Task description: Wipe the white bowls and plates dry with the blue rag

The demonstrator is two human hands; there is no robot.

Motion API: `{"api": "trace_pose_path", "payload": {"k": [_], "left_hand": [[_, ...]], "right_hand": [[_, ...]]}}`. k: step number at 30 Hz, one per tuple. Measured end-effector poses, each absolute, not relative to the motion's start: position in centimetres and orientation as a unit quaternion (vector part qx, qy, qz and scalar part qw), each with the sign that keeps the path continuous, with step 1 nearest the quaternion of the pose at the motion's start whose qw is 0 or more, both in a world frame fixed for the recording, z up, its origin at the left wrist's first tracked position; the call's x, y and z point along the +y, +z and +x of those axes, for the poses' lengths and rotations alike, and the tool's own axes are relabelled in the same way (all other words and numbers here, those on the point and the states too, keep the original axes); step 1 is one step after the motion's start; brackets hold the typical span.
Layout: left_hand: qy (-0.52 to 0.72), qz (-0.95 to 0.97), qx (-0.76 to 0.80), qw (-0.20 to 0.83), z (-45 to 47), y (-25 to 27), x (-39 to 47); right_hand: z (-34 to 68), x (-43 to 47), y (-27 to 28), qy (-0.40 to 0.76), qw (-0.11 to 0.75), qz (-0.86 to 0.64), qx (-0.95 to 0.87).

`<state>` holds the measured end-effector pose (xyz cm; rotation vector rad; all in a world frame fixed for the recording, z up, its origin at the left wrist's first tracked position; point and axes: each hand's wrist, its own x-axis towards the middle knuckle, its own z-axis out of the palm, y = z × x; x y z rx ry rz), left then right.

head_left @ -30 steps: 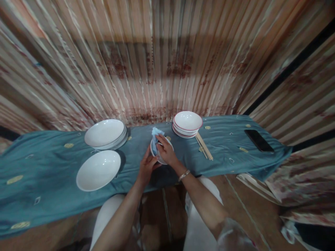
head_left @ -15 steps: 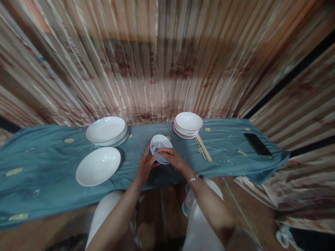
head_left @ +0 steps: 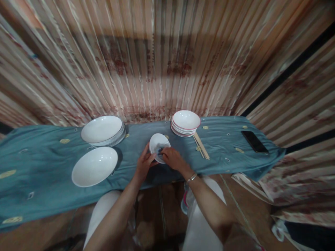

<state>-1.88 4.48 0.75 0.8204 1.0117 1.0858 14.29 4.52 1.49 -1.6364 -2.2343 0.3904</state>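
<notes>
A small white bowl is tilted toward me above the near edge of the table. My left hand grips its left rim, with the thumb at the rim and the other fingers around the outside. Inside the bowl my right hand presses a bluish cloth, its fingers closed on it. Most of the cloth is hidden by the fingers, and its details are blurred.
A teal tablecloth covers the narrow table. On the left are a stack of large white plates and a single large white dish. Right of centre stand red-rimmed bowls, wooden chopsticks and a black phone.
My right hand has shifted within the bowl, and the cloth looks more bunched under its fingers. My left hand keeps its hold. The whole view has moved slightly.
</notes>
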Motion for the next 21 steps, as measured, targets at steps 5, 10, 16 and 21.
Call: {"api": "trace_pose_path", "payload": {"k": [5,10,16,21], "left_hand": [[0.48,0.36,0.448,0.663,-1.9,0.7,4.6],[0.485,0.357,0.439,0.667,-1.9,0.2,4.7],[0.494,0.345,0.434,0.67,-2.0,-0.2,4.8],[0.502,0.329,0.414,0.684,-2.2,0.0,4.7]], "right_hand": [[13.5,5.4,1.1,0.085,0.176,-0.577,-0.793],[12.9,6.6,0.0,0.14,0.251,-0.576,-0.765],[12.1,8.0,-1.1,0.322,0.38,-0.519,-0.695],[12.6,7.4,0.4,0.47,0.406,-0.434,-0.653]]}}
